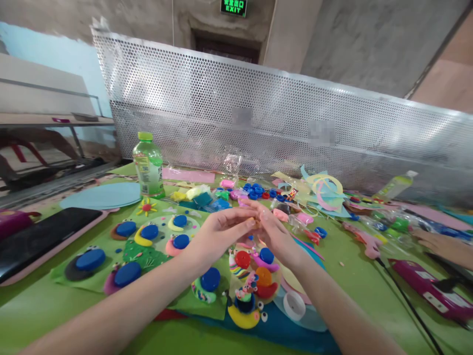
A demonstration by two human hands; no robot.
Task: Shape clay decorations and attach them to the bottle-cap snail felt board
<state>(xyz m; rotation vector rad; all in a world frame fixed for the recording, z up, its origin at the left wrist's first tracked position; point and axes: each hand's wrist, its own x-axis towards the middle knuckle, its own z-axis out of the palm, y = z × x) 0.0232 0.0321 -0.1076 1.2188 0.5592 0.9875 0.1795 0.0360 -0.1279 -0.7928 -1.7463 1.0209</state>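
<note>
My left hand (pixel 221 231) and my right hand (pixel 271 231) meet above the middle of the green table, fingertips pinched together on a small piece of orange clay (pixel 256 222) that is mostly hidden. Under them lie clay snails made with bottle caps: one with a red cap (pixel 243 259), one with an orange cap (pixel 263 277), and a yellow one (pixel 244 315) nearest me. On the green sheet (pixel 92 281) to the left sit several more snails with blue caps (pixel 127 273).
A green drink bottle (pixel 149 166) stands at the back left. A phone in a pink case (pixel 40 239) lies far left. Loose blue caps (pixel 254 190), clay lumps (pixel 201 197) and paper cut-outs (pixel 323 192) crowd the back. A pink glue gun (pixel 364 239) and another person's hand (pixel 445 246) are at right. A tape roll (pixel 294 305) lies near me.
</note>
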